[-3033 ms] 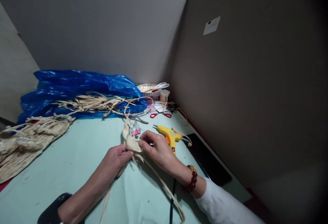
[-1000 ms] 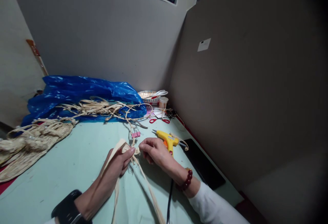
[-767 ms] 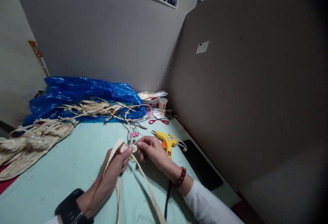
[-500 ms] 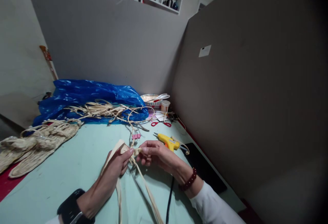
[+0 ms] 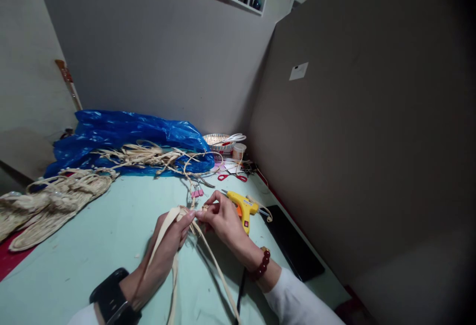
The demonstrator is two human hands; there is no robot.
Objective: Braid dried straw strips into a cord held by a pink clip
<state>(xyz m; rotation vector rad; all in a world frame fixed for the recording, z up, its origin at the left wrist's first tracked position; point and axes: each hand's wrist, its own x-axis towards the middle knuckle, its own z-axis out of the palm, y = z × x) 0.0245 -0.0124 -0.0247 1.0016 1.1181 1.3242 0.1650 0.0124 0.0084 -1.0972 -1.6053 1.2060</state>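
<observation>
Pale flat fibre strips (image 5: pixel 217 270), like straw or corn husk, hang down toward me from between my two hands. My left hand (image 5: pixel 174 230) pinches the gathered strips between thumb and fingers, with one wide strip looping over its back. My right hand (image 5: pixel 221 218) meets it thumb to thumb, its fingers closed on a short end of the strip; the exact pinch is partly hidden. Just beyond the hands, a pink binder clip (image 5: pixel 197 193) grips a thin braided cord (image 5: pixel 189 170) that leads back toward the pile.
A yellow glue gun (image 5: pixel 243 206) lies right of my hands, beside a black flat board (image 5: pixel 293 245). Red-handled scissors (image 5: pixel 232 178), a basket (image 5: pixel 217 141) and a cup (image 5: pixel 239 151) sit behind. Loose fibre (image 5: pixel 148 156) lies on a blue plastic bag (image 5: pixel 130 129); woven soles (image 5: pixel 63 206) are at left.
My right hand has rotated and drawn in against the left thumb, its fingers now more bent. More of the glue gun shows. The view has shifted slightly.
</observation>
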